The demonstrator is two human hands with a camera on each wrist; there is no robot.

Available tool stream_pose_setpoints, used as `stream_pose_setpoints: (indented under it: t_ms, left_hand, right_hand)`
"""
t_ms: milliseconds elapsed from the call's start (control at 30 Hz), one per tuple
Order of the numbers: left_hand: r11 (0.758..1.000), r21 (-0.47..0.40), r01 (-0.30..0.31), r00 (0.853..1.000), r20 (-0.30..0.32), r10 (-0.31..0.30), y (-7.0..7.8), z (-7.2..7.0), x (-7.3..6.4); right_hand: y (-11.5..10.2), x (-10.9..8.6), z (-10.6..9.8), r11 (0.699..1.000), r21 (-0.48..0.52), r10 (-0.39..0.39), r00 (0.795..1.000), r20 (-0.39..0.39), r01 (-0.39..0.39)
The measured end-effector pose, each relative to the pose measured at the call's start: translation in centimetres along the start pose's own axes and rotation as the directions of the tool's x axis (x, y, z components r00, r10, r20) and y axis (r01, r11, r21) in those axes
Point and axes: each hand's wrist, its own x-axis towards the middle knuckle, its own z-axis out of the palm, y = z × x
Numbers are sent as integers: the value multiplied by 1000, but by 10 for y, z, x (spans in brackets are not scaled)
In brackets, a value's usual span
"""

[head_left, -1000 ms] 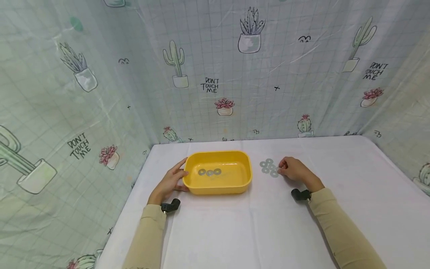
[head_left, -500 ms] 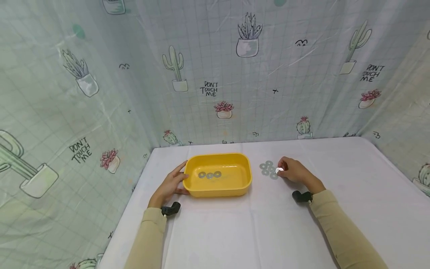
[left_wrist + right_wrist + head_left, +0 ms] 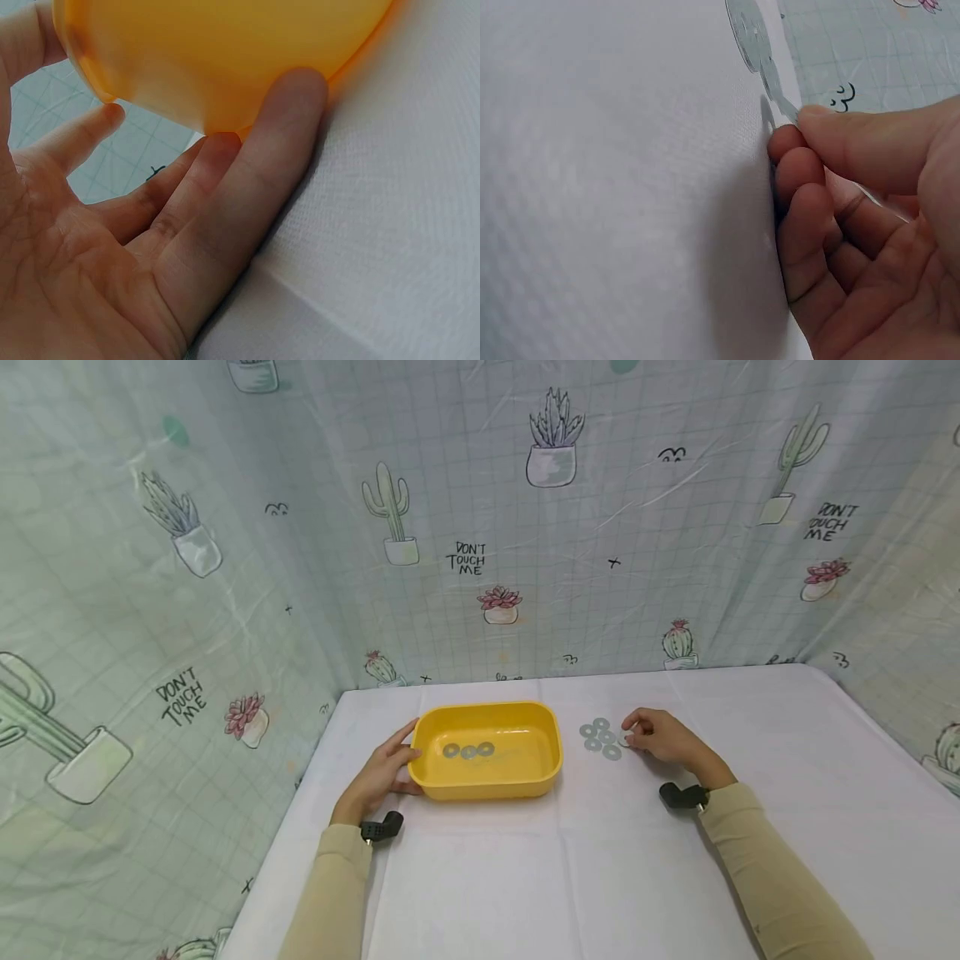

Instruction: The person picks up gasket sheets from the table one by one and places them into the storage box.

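A yellow rectangular plastic tray (image 3: 487, 787) stands on the white-covered table, with 3 grey flat washers (image 3: 468, 752) inside. My left hand (image 3: 377, 777) holds its left end, one fingertip over the rim and other fingers against the outer wall, as the left wrist view of the tray (image 3: 202, 67) shows. To the right of the tray lies a cluster of several flat washers (image 3: 602, 739). Beside that cluster my right hand (image 3: 663, 739) pinches a washer (image 3: 787, 110) between thumb and forefinger, close to the tabletop. Its other fingers are curled.
The white tablecloth (image 3: 487, 877) spreads under everything. Behind the table hangs a curtain (image 3: 442, 627) printed with cacti, which also covers the left side. Each wrist carries a black camera (image 3: 382, 827).
A washer at my right fingertips was tilted up and bright half a second ago; it now looks duller and flatter. My right hand has shifted slightly right. The left hand stays at the tray.
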Motion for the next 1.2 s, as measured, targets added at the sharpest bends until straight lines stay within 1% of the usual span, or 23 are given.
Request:
stream_pose_setpoints:
  t_ms: [333,567,667,867,967,1067,1200]
  left_hand:
    - [1000,9,-7,1000,-8,7,-1,-1,0]
    - [1000,8,-10,1000,2,10,1,-1,0]
    - [1000,3,-13,1000,6,13,1,-1,1]
    - [1000,-9,-14,1000,17,14,0,-1,3]
    - [1000,-14,-14,1000,19,14,-1,-1,4]
    - [1000,-21,-17,1000,19,17,-2,-1,4]
    - [999,-27,-16,1000,20,17,-4,-2,4]
  right_hand:
    - [6,5,0,994,80,85,994,-66,-80]
    - [6,6,-1,980,159,131,990,-56,-121]
    - [6,6,1,974,183,143,988,-65,-130]
    - [2,5,3,969,224,125,988,-91,-102]
    - [-2,4,3,970,227,116,987,-109,-89]
    - [-4,4,5,971,233,93,988,-126,-61]
    - [-8,5,6,965,263,56,989,-136,-18]
